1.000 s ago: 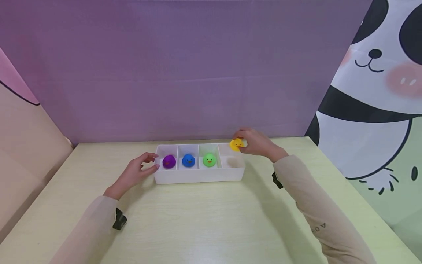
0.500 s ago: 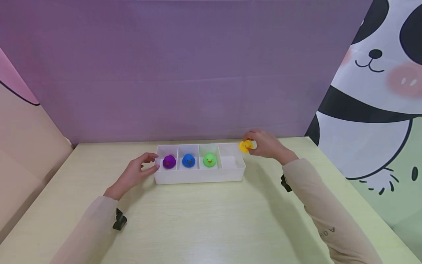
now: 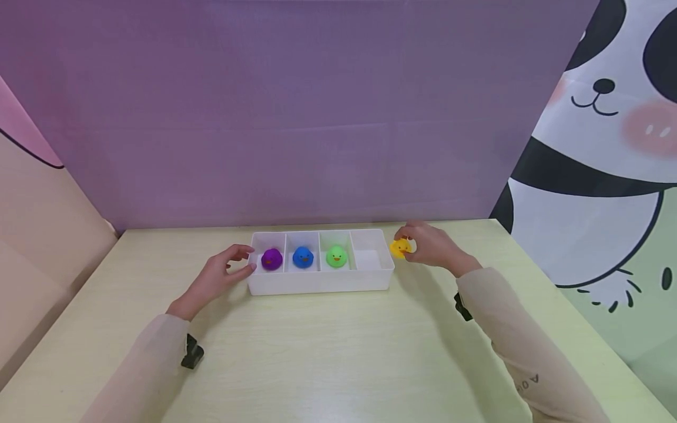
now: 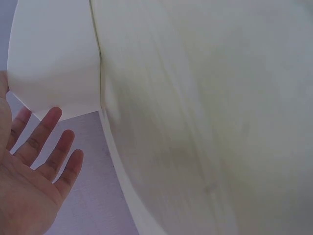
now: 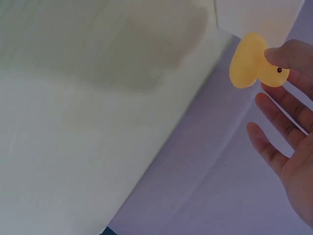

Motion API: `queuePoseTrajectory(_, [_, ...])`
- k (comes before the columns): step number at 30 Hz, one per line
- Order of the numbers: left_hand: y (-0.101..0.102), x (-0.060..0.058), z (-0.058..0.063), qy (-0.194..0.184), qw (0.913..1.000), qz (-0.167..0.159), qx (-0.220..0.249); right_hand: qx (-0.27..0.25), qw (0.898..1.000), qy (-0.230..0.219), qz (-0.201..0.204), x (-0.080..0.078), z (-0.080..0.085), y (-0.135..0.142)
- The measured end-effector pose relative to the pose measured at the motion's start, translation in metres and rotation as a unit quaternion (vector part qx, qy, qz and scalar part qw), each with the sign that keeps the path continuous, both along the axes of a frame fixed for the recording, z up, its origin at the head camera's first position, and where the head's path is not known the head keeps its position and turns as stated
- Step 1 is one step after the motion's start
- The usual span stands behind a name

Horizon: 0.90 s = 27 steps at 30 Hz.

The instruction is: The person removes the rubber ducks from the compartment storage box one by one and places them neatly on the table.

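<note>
My right hand (image 3: 433, 249) pinches a yellow rubber duck (image 3: 400, 248) between thumb and fingers, just off the right end of a white divided box (image 3: 319, 282). In the right wrist view the duck (image 5: 248, 61) shows side-on under the thumb, and the other fingers are spread. The box's three left compartments hold a purple duck (image 3: 272, 259), a blue duck (image 3: 303, 257) and a green duck (image 3: 336, 256), one in each. Nothing lies in its rightmost compartment. My left hand (image 3: 214, 276) touches the box's left end with thumb and fingertips; its fingers (image 4: 68, 166) look nearly straight in the left wrist view.
The box stands near the back of a pale wooden table (image 3: 317, 358). Behind the table's far edge rises a purple backdrop (image 3: 296, 117). A panda picture (image 3: 603, 229) covers the wall at right. Each sleeve carries a small black device (image 3: 193, 351) at the wrist.
My right hand has carried the yellow duck from over the rightmost compartment out past the box's right end, then lower and toward me. The left hand and the box have stayed put.
</note>
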State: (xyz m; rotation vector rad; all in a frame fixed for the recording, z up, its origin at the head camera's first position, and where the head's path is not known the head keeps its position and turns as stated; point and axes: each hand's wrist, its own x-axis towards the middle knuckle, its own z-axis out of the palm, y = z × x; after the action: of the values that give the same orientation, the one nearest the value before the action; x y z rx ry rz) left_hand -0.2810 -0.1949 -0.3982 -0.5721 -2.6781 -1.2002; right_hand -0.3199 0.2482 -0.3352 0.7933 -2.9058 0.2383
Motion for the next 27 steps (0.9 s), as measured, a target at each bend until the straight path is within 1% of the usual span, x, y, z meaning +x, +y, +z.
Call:
queuePoseTrajectory(6, [0.000,-0.001,-0.001,0.004,1.0000,0.001,0.000,-0.003,1.000,-0.006,0.003,0.001,-0.013,0.005])
queuePoseTrajectory(19, [0.000,0.000,-0.001,-0.004,1.0000,0.004,-0.007,-0.010,1.000,-0.025,0.003,0.001,-0.033,0.015])
queuePoseTrajectory(27, [0.000,0.000,0.000,-0.006,1.0000,0.002,-0.003,-0.008,1.000,-0.026,-0.003,0.001,-0.038,0.016])
